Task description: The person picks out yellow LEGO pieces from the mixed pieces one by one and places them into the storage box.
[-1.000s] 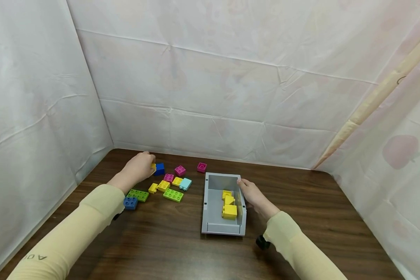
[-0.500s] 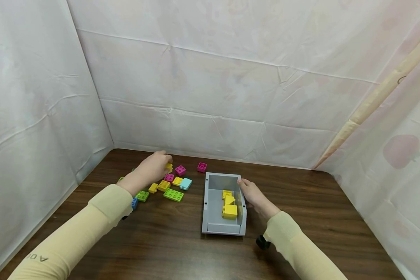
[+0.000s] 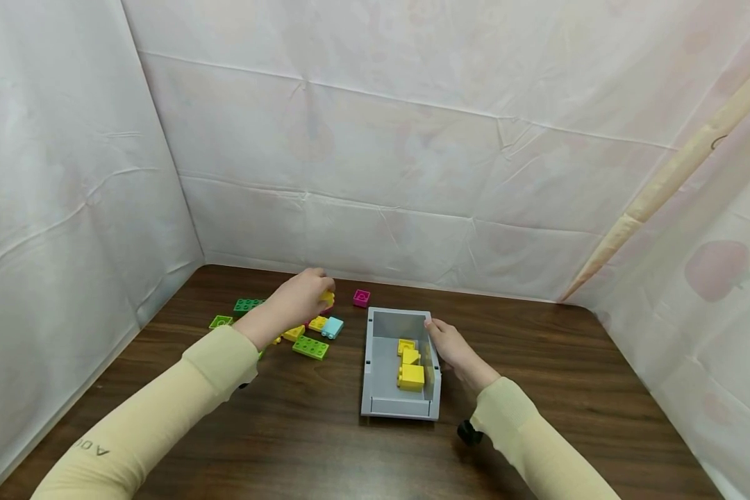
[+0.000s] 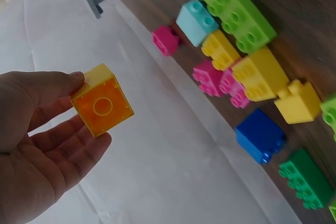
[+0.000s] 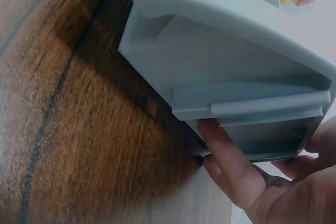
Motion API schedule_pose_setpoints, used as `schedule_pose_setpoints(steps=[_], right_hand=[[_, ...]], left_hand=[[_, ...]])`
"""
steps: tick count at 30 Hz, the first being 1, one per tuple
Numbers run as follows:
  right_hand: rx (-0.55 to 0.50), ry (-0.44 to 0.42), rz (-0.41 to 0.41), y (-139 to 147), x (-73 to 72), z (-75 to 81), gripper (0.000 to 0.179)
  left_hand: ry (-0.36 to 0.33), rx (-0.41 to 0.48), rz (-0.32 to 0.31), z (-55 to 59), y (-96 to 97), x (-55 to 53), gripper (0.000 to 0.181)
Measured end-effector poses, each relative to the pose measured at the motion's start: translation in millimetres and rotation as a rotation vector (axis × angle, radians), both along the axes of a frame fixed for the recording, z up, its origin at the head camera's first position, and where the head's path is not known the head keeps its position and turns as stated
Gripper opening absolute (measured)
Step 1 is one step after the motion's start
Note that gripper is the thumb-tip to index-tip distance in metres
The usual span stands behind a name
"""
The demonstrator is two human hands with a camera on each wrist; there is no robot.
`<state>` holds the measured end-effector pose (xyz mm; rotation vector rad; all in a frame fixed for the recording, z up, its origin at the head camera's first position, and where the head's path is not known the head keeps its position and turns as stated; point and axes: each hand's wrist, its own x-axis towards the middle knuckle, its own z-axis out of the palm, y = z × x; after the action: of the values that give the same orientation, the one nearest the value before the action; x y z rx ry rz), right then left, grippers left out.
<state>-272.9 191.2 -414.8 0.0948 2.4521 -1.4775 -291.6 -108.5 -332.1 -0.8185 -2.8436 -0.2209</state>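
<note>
My left hand (image 3: 290,305) pinches a yellow toy building brick (image 4: 102,103) between thumb and fingers, above the table. The brick's hollow underside faces the left wrist camera. At the table's middle, my right hand (image 3: 455,351) grips the right wall of a grey bin (image 3: 384,382), thumb at the rim. Fingertips under a ledge on the bin's outer side show in the right wrist view. Inside the bin are a larger yellow brick (image 3: 411,377), a sloped yellow one (image 3: 410,357) and a small yellow one (image 3: 405,346).
Left of the bin lie loose bricks: light blue (image 3: 332,327), lime (image 3: 310,347), dark green (image 3: 246,305) and magenta (image 3: 362,298). A blue brick (image 4: 260,135) and several yellow and magenta ones show in the left wrist view. White sheeting (image 3: 350,139) hangs behind the brown table (image 3: 537,347).
My left hand has moved right with the yellow brick, away from the blue brick and towards the bin. The right hand and the bin have stayed in place.
</note>
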Motion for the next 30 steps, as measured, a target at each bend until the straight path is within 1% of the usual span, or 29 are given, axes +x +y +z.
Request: schedule_pose_setpoints(steps=[3, 7, 11, 14, 19, 25, 30], right_hand=[[-0.002, 0.002, 0.001, 0, 0.6, -0.1, 0.055], [-0.011, 0.0, 0.001, 1, 1.5, 0.4, 0.055], [-0.012, -0.003, -0.001, 1, 1.7, 1.4, 0.055], [0.002, 0.001, 0.002, 0, 1.7, 1.8, 0.055], [0.007, 0.001, 0.005, -1, 2.0, 1.7, 0.055], [-0.002, 0.003, 0.005, -2, 1.7, 0.7, 0.055], [-0.005, 0.004, 0.002, -3, 1.2, 0.3, 0.055]], left_hand=[[0.01, 0.0, -0.018, 0.5, 7.9, -2.1, 0.025], [0.023, 0.005, -0.058, 4.2, 19.3, -3.6, 0.025], [0.025, 0.011, -0.093, 8.7, 31.1, -2.2, 0.024], [0.03, -0.004, -0.117, 10.4, 39.6, -0.9, 0.024], [0.05, -0.024, -0.163, 11.8, 53.5, 1.5, 0.024], [0.05, -0.03, -0.196, 11.7, 67.5, 5.1, 0.023], [0.064, -0.034, -0.227, 10.4, 77.2, 6.3, 0.023]])
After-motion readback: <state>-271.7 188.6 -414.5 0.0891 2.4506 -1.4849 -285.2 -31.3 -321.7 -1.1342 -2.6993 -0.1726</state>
